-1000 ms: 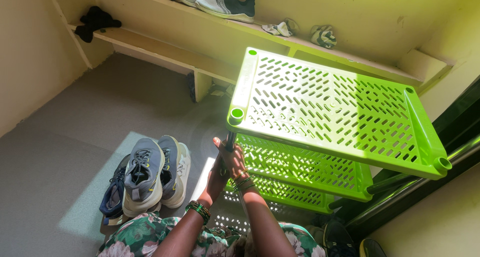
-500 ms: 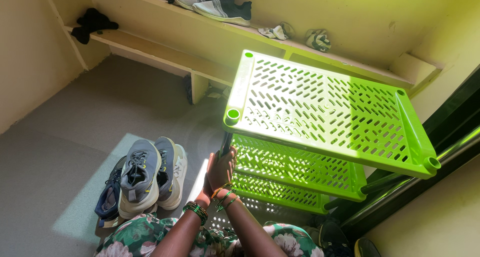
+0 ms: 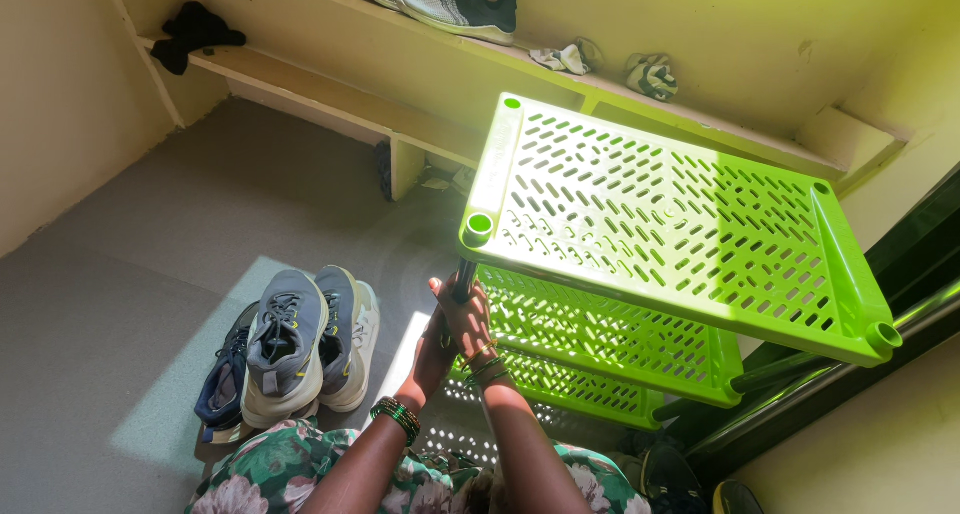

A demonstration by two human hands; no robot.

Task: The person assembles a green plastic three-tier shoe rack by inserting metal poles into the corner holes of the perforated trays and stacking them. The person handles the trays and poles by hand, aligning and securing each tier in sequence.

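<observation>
A bright green slotted plastic shoe rack [image 3: 660, 214] with three tiers stands in front of me. Its near-left corner socket [image 3: 479, 225] sits on a dark upright pole [image 3: 462, 279]. My right hand [image 3: 470, 319], with bangles at the wrist, is wrapped around that pole just below the top tier. My left hand [image 3: 432, 359], with a green bead bracelet on the wrist, grips the same pole slightly lower, behind the right hand. The lower tiers [image 3: 600, 339] show beneath the top one.
A pair of grey sneakers [image 3: 305, 339] lies on a dark blue shoe on the grey floor [image 3: 180, 234] at my left. A wall ledge [image 3: 330, 89] carries more shoes [image 3: 445, 2], small cloth items [image 3: 650, 74] and a dark bundle [image 3: 195, 32]. A dark door frame [image 3: 880, 314] runs at right.
Both hands have stayed on the pole, shifting slightly along it. The view has shifted a little, and the rack's top tier sits slightly differently in the frame.
</observation>
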